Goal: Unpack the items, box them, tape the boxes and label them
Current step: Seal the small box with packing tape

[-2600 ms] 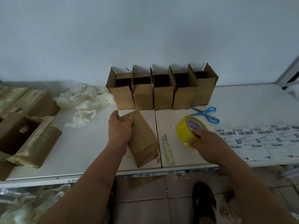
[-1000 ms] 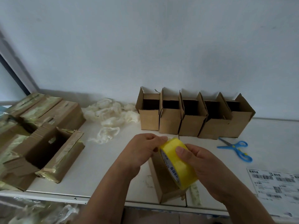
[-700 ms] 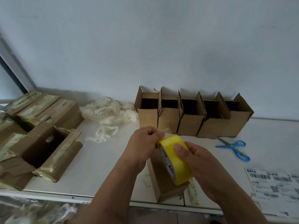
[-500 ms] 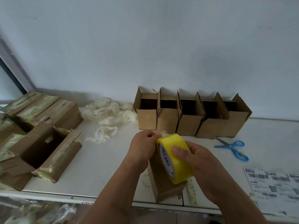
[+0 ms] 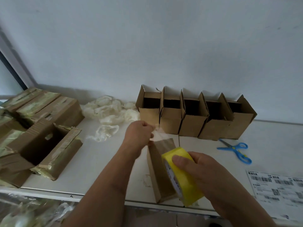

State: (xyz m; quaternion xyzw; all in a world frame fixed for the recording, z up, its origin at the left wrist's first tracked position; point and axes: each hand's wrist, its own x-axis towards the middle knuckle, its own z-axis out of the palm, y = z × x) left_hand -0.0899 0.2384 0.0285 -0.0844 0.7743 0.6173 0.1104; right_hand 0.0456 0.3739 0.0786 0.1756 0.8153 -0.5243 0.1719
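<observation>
Label sheet (image 5: 278, 192) at right table edge: barcodes, QR code, small printed lines, too small and blurred to read. Yellow tape roll (image 5: 182, 176): coloured print on inner core face, illegible. No readable text on the cardboard boxes (image 5: 190, 118).

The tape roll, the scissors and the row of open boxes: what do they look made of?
Tape roll: glossy yellow plastic film, probably; smooth sheen. Scissors: blue plastic handles, grey blades that look like metal. Open boxes: matte brown corrugated cardboard, judging by the raw flap edges.
</observation>
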